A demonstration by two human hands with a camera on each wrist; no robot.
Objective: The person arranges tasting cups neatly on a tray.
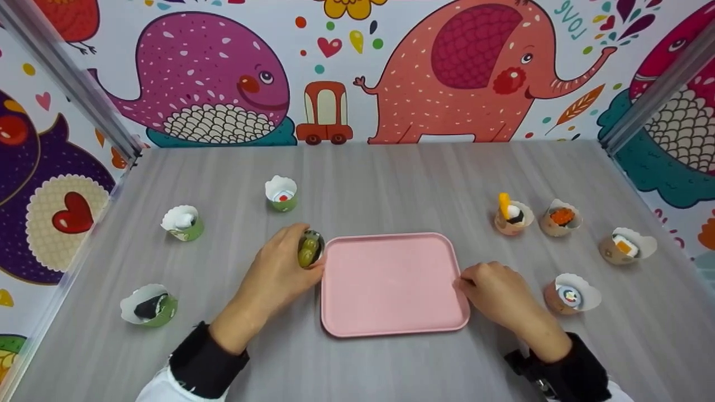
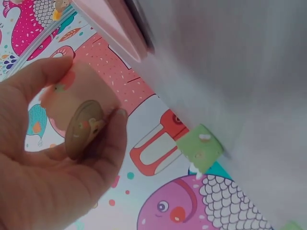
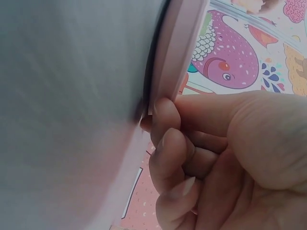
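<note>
My left hand [image 1: 279, 268] holds a small peach-brown cup [image 2: 79, 93] between thumb and fingers, beside the left edge of a pink tray [image 1: 394, 285]. Yellow-green lumps [image 1: 308, 250] with a dark edge show at the top of that cup in the head view. In the left wrist view the fingers curl round its printed side, and the table lies apart from it. My right hand [image 1: 500, 293] pinches the tray's right rim between thumb and index finger, its other fingers curled. The tray holds nothing and lies on the table in the head view.
On the left stand green paper cups with small toy sushi: one at the back [image 1: 281, 194], one further left [image 1: 184, 223], one at front left [image 1: 149, 306]. Several brown cups [image 1: 570, 295] with sushi stand on the right. Printed panels [image 1: 324, 67] wall the grey table [image 1: 363, 368].
</note>
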